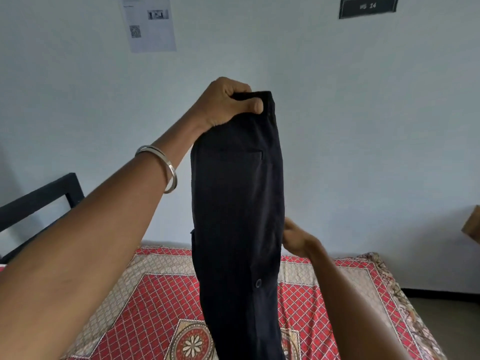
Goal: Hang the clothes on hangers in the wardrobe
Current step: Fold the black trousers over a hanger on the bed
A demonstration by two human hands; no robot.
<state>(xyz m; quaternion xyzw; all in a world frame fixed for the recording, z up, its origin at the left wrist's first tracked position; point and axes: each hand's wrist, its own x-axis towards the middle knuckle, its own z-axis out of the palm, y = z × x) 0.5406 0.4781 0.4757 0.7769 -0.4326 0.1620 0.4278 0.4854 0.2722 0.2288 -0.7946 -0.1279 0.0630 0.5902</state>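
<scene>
- Left hand (228, 102), arm raised, grips the waistband of dark trousers (237, 216), held folded lengthwise above the bed (155, 294).
- Right hand (296, 236) touches the trousers' edge halfway down; its grip cannot be made out.

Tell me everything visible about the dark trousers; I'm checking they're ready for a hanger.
The dark trousers look navy or black, of thin woven cloth, folded lengthwise and hanging upright above the patterned bedspread. A welt back pocket and a side button show. The left hand grips the waistband at the top; the right hand touches their right edge midway down. No hanger is in view.
</scene>
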